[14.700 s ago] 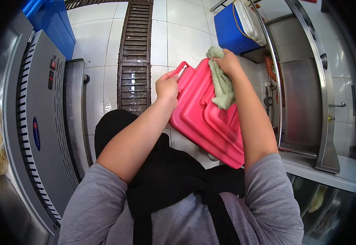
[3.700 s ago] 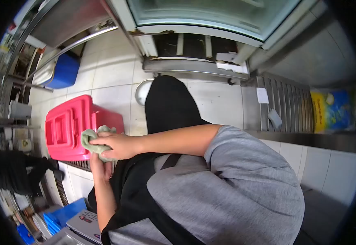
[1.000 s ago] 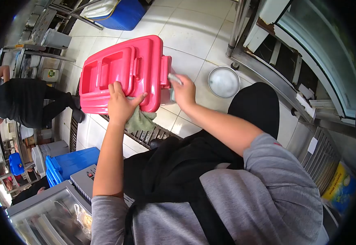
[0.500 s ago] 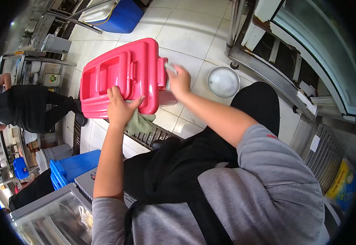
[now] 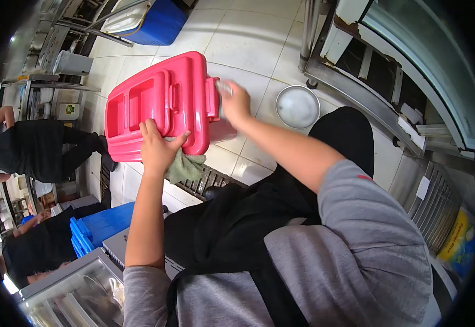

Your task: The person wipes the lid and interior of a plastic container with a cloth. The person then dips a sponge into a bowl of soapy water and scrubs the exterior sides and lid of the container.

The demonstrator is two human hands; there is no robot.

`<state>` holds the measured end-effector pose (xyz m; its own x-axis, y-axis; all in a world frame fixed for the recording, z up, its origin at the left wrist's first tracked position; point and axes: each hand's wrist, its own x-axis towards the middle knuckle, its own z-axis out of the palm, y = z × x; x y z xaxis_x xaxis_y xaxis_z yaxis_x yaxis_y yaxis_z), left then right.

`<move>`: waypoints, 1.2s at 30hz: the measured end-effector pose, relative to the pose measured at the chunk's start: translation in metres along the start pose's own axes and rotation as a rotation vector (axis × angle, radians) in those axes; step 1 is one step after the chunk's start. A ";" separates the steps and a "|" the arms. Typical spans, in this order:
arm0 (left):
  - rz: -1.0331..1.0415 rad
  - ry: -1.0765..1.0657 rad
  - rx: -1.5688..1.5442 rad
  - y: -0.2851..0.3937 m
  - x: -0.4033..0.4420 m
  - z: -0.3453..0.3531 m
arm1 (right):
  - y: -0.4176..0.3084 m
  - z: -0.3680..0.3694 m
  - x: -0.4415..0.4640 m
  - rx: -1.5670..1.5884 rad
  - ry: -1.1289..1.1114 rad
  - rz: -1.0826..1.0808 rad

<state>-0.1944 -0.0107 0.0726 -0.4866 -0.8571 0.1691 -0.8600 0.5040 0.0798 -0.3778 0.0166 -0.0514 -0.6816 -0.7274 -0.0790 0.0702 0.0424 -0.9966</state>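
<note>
A storage box with a glossy pink lid (image 5: pixel 185 109) is held tilted in front of me, above the tiled floor. My left hand (image 5: pixel 158 147) grips the lid's near edge, its thumb and fingers lying over the rim. Below that hand hangs a green cloth (image 5: pixel 185 168), partly hidden by the lid. At the box's right end, beside the pink latch (image 5: pixel 212 99), my right hand (image 5: pixel 236 103) is closed and blurred by motion. A small whitish thing shows at its fingers, too smeared to name. Part of the clear box body (image 5: pixel 222 131) shows under the lid.
A round metal bowl (image 5: pixel 298 107) stands on the floor to the right. A blue cooler (image 5: pixel 158 23) is at the back. A metal-framed stand (image 5: pixel 357 109) borders the right side. Two people in black aprons are on the left, near a blue bin (image 5: pixel 104 223).
My right hand has stayed by the latch, shifting slightly. The box has moved a little left in view. A second person has come further into view at the lower left.
</note>
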 end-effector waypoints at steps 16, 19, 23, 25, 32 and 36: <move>-0.030 -0.018 -0.004 0.004 -0.001 -0.002 | 0.006 -0.015 -0.054 -0.018 -0.083 0.050; -0.031 -0.022 0.010 0.002 -0.001 0.000 | -0.009 -0.012 -0.008 0.018 -0.071 0.121; -0.040 -0.021 0.015 0.004 -0.002 -0.002 | 0.015 -0.015 -0.046 -0.042 -0.096 0.013; -0.043 -0.008 0.012 0.003 -0.001 -0.001 | 0.009 -0.014 -0.038 -0.081 -0.093 0.025; -0.024 -0.010 0.005 0.004 -0.001 0.000 | -0.004 -0.003 0.008 -0.083 0.030 -0.022; -0.053 -0.013 0.007 0.005 0.000 -0.002 | -0.002 -0.007 0.000 -0.043 -0.057 0.026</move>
<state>-0.1984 -0.0080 0.0752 -0.4419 -0.8841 0.1517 -0.8858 0.4568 0.0817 -0.3834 0.0213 -0.0492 -0.6373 -0.7634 -0.1048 0.0550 0.0905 -0.9944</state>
